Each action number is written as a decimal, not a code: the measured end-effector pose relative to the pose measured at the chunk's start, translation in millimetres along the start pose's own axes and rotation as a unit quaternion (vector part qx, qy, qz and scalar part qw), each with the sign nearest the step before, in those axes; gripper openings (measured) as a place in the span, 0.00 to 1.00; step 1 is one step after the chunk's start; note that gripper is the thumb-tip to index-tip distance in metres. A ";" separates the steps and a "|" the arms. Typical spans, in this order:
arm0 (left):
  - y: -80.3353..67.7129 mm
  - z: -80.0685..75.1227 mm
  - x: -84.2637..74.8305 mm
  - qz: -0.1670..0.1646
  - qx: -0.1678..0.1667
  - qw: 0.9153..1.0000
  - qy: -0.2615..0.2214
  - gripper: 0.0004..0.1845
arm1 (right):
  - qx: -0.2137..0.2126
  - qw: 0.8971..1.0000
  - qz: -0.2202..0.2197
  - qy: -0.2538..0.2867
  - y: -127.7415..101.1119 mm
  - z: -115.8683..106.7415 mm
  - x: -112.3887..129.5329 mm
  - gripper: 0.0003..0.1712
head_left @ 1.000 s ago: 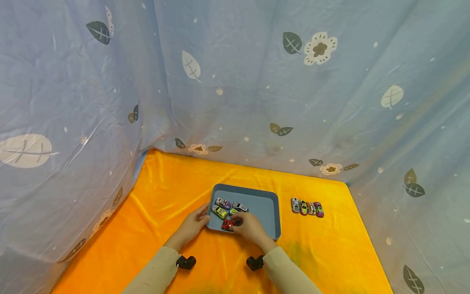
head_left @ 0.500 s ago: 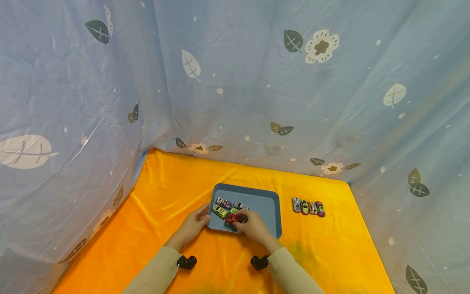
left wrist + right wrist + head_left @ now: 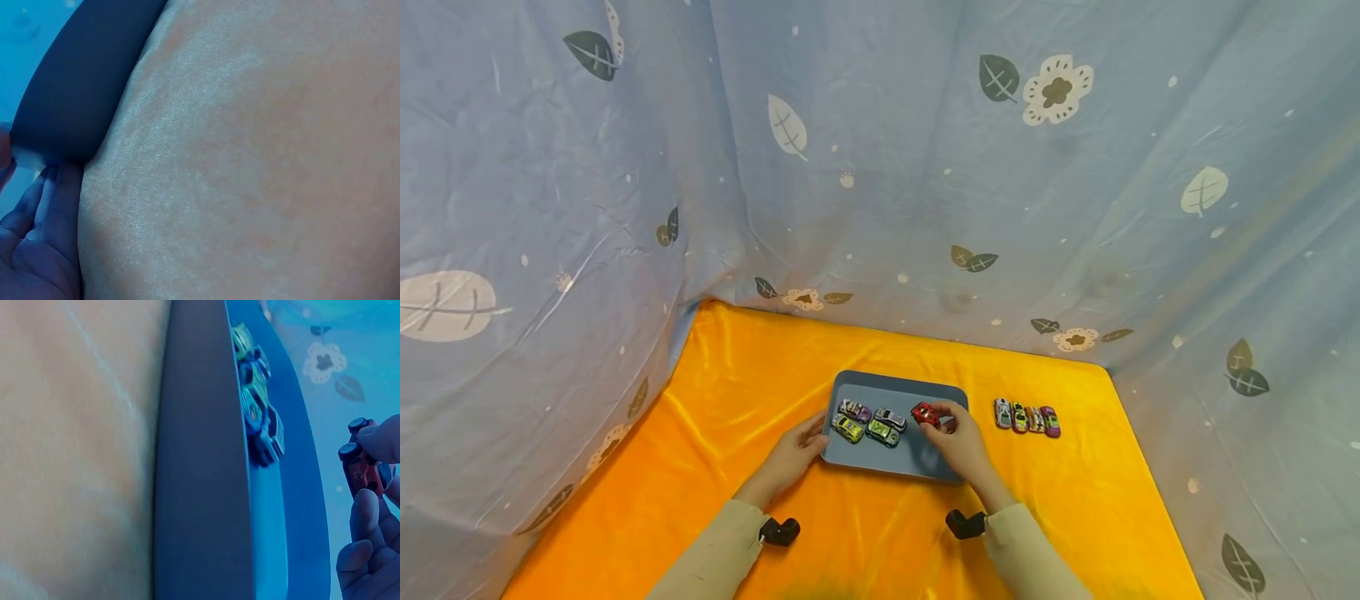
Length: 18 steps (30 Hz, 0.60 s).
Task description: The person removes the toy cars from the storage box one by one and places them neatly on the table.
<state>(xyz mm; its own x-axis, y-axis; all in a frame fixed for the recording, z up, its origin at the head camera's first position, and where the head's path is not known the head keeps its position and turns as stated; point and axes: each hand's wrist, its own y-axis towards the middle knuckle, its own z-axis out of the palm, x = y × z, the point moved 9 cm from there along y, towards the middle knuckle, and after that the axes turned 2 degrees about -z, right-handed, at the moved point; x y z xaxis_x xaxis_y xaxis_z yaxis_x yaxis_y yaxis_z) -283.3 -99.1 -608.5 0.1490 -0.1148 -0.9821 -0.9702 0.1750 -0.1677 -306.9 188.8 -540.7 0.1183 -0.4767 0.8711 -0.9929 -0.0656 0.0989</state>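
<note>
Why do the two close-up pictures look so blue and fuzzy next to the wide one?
Head view: sharp, evenly lit, true colours, with edges bowed by a wide lens. Left wrist view: too close, the cloth a soft blur with a bluish tint. Right wrist view: same tint, tray rim smeared, red car fairly clear.

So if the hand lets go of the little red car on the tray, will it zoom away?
Probably a bit. The red car, pinched by the right hand, has free-looking wheels, so it may roll. The tray looks smooth but has a raised rim, which should stop it. It seems small and light, easy to lift.
</note>
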 end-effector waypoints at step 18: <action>5.1 -0.8 9.2 0.008 0.009 1.000 0.022 0.29 | -0.113 0.990 0.078 -0.024 -11.2 -105.6 -61.6 0.32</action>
<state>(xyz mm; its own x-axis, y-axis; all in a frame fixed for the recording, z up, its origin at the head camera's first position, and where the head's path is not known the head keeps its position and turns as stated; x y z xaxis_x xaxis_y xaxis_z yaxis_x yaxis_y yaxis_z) -287.1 -100.1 -618.3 0.1248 -0.1544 -0.9801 -0.9685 0.1955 -0.1542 -304.2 311.5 -544.6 -0.0417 -0.5065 0.8612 -0.9755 0.2071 0.0745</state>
